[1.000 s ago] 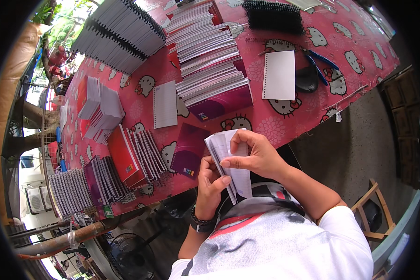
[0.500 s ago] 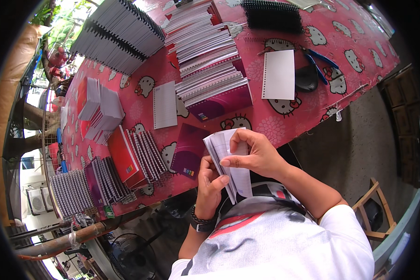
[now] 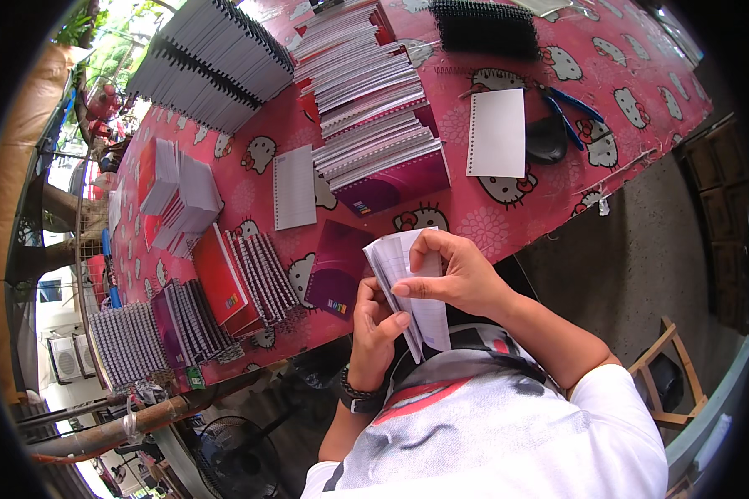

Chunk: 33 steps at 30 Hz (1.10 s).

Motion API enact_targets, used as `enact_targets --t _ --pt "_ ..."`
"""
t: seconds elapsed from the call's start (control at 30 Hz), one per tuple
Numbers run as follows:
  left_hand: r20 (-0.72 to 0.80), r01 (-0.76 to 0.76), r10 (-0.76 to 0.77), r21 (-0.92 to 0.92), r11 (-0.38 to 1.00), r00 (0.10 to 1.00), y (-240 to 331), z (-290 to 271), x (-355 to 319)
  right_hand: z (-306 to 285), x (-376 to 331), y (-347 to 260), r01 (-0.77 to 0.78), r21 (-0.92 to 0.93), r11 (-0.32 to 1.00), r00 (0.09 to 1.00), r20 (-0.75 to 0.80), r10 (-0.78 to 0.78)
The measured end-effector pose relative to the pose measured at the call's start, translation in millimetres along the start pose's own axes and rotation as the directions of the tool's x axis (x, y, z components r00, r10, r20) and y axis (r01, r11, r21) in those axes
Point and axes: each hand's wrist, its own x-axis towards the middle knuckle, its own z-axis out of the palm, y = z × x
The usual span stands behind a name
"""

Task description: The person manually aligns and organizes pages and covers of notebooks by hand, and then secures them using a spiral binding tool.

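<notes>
A stack of white notebook pages (image 3: 429,320) stands tilted in front of my shirt, just off the table's near edge. My left hand (image 3: 378,328) is closed round its left side, thumb on the front. On the upper right, my right hand (image 3: 458,274) pinches the sheets between thumb and curled fingers, and the pages fan slightly at the left. Behind my left hand, a loose purple cover (image 3: 333,270) lies on the table. A large row of unbound page blocks with purple covers (image 3: 383,150) stands just beyond.
On the pink patterned table (image 3: 483,220) are a white punched sheet (image 3: 497,133), blue-handled pliers (image 3: 567,121), black binding coils (image 3: 484,29), a narrow punched sheet (image 3: 294,187), spiral-bound stacks (image 3: 212,66) and red notebooks (image 3: 225,283). A fan (image 3: 237,457) stands below the table edge.
</notes>
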Motion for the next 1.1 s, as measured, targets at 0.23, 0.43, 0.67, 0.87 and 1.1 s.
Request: enact_targets --t 0.23,0.43,0.67,0.87,1.1 --pt "-0.014 0.007 -0.006 0.032 0.999 1.000 1.6 1.6 -0.6 -0.9 -0.4 -1.2 -0.014 -0.021 1.000 1.000 -0.009 0.014" --pt "-0.009 0.020 -0.020 -0.021 1.000 1.000 3.6 4.1 -0.7 -1.0 -0.9 -2.9 -0.035 0.038 0.999 0.999 -0.016 0.036" --pt "0.005 0.054 -0.054 -0.065 0.996 0.999 4.0 1.3 -0.9 -0.9 -0.9 0.2 -0.031 0.065 0.997 1.000 -0.003 0.031" --pt "-0.003 0.031 -0.031 -0.052 0.998 0.999 3.1 2.0 0.0 4.0 -4.1 3.7 0.018 0.188 0.982 0.998 -0.059 -0.007" --pt "-0.025 -0.031 0.032 0.053 0.998 0.999 -2.1 -2.4 -1.0 1.1 -2.0 -1.0 0.057 0.108 0.992 0.997 0.038 -0.061"
